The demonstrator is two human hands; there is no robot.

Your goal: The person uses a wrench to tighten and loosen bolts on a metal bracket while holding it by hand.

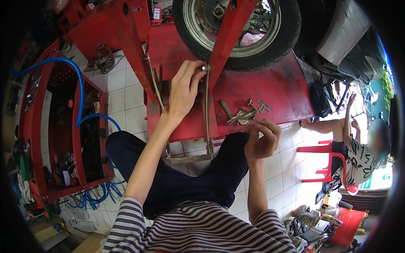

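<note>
My left hand (184, 90) reaches forward to the foot of a red metal post (225, 42). Its thumb and fingers are closed about a small shiny round metal piece (205, 68), beside the upper end of a bent metal bar frame (206, 114). That frame hangs down between my knees. My right hand (261, 140) is off the near edge of the red bench, fingers curled in toward the thumb; whatever they hold, if anything, is hidden. Just beyond it, greasy metal parts (245, 116) and a metal pin (225, 108) lie on the red bench (278, 90).
A motorcycle wheel (253, 55) stands over the bench at the far side. To the left is a red tool cart (78, 139) with a blue hose (80, 92). A person (358, 156) sits on a red chair (316, 149) at right. Assorted parts (312, 223) crowd the lower right.
</note>
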